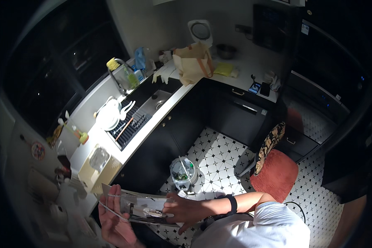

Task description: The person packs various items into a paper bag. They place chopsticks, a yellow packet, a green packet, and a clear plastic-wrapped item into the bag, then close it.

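Note:
In the head view, a light bag or box (137,205) with twisted cord handles lies tilted before my torso, small items visible inside. My left hand (114,215) is at its left end, palm up and fingers extended, with the cords running across the fingers. My right hand (181,210), a dark band on its wrist, lies over the right end with its fingers bent at the edge. What those fingertips touch inside is hidden.
A lined waste bin (183,173) stands on the patterned floor. A red chair (274,175) is at the right. Along the counter (148,125) are a beige rack (94,167), white dishes (108,116), a sink (156,100) and a cloth tote bag (190,63).

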Demonstrator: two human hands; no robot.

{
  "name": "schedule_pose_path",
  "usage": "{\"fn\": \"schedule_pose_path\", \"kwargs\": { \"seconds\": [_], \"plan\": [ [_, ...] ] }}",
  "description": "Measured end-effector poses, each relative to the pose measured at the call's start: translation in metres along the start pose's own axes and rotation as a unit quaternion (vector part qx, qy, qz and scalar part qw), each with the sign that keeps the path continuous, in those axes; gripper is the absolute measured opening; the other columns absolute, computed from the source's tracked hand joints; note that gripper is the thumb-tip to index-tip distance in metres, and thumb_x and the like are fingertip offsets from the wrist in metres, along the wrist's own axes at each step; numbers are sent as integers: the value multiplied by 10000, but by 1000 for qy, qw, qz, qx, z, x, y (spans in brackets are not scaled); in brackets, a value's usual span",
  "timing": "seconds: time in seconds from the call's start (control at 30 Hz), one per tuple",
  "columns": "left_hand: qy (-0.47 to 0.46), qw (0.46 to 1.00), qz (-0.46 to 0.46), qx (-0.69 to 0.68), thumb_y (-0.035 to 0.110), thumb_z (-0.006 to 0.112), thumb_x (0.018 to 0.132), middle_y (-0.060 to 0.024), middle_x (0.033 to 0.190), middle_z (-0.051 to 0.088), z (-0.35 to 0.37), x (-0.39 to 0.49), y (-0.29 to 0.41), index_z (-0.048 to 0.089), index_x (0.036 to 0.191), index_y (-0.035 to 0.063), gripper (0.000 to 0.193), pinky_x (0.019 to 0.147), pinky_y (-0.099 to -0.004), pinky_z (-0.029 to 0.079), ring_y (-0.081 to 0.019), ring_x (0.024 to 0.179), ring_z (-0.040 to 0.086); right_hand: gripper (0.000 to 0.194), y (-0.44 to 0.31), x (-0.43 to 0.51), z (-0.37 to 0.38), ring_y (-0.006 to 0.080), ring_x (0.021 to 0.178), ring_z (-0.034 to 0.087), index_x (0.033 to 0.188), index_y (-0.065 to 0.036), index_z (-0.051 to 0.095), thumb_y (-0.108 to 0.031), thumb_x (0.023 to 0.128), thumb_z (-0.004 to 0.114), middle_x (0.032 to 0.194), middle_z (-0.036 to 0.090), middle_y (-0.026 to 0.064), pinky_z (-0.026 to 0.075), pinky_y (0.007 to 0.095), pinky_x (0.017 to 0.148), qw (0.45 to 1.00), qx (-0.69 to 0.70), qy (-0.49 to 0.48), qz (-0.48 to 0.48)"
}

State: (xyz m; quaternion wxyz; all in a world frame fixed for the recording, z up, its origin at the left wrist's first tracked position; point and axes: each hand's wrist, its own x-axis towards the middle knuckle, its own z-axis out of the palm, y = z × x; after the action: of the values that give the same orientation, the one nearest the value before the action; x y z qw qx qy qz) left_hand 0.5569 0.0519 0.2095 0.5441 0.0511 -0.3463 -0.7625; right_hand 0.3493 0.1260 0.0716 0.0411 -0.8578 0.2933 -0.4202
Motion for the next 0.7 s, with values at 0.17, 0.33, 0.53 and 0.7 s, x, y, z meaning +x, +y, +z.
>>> {"fn": "schedule_pose_path", "kwargs": {
  "seconds": [0.17, 0.33, 0.53, 0.7],
  "plan": [
    [-55, 995, -13, 79, 117, 536, 808, -448, 1520, 201, 41, 86, -64, 331, 1425, -150, 702, 989, -540, 556, -539, 1471, 184, 479, 48, -11, -64, 248, 1038, 560, 769, -101, 683, -551, 639, 786, 949, 572, 82, 333, 622, 1017, 996, -56, -33, 57],
    [7, 998, 35, 52, 73, 464, 918, -472, 1495, 219, 56, 147, -105, 367, 1388, -143, 527, 997, -541, 549, -542, 1447, 250, 514, 93, -17, -126, 278, 998, 593, 823, -78, 632, -549, 662, 764, 919, 574, 101, 375, 633, 1013, 995, -62, -18, 75],
    [29, 993, 57, 103, 95, 501, 916, -470, 1422, 354, 69, 223, -127, 448, 1302, -126, 448, 900, -468, 608, -551, 1387, 361, 451, 151, -29, -204, 324, 1364, 420, 1133, -91, 659, -392, 818, 779, 1370, 515, 151, 308, 580, 1102, 991, -31, 95, 84],
    [-33, 985, 47, 165, 106, 518, 886, -475, 1365, 419, 77, 276, -149, 459, 1278, -87, 441, 817, -423, 636, -564, 1335, 426, 244, 210, -41, -276, 335, 1119, 581, 1030, -66, 691, -78, 796, 756, 1143, 666, 99, 425, 448, 998, 952, -96, 205, 207]
  ]
}}
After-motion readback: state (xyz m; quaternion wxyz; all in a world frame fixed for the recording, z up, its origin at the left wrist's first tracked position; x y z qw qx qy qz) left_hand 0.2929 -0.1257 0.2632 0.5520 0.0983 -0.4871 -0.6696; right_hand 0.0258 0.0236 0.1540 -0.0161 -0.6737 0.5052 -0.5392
